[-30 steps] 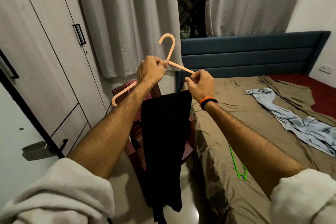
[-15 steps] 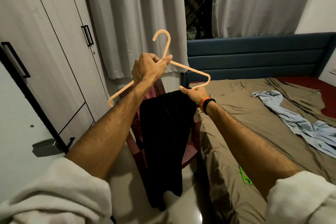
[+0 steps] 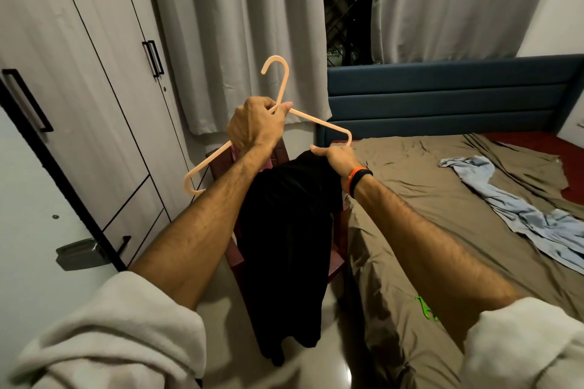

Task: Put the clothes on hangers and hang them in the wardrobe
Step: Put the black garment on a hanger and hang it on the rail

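Note:
My left hand (image 3: 256, 126) grips a peach plastic hanger (image 3: 319, 121) at the base of its hook, holding it tilted with its left end lower. A black garment (image 3: 287, 230) hangs down from the hanger's lower bar. My right hand (image 3: 336, 159) holds the top of the black garment just under the hanger's right end. The white wardrobe (image 3: 79, 88) stands at the left with its doors closed. A light blue garment (image 3: 518, 215) lies spread on the bed (image 3: 442, 199). A green hanger (image 3: 425, 308) lies on the bed's near side, partly hidden by my right forearm.
A dark red chair (image 3: 335, 262) stands behind the black garment, between wardrobe and bed. Grey curtains (image 3: 240, 25) hang at the back over a dark window. The blue headboard (image 3: 442, 98) runs along the far wall. An open white door (image 3: 31, 215) is at the near left.
My right hand has slid off the hanger's right arm down to the top of the black garment. The hanger's right end is now uncovered. The view has shifted slightly left.

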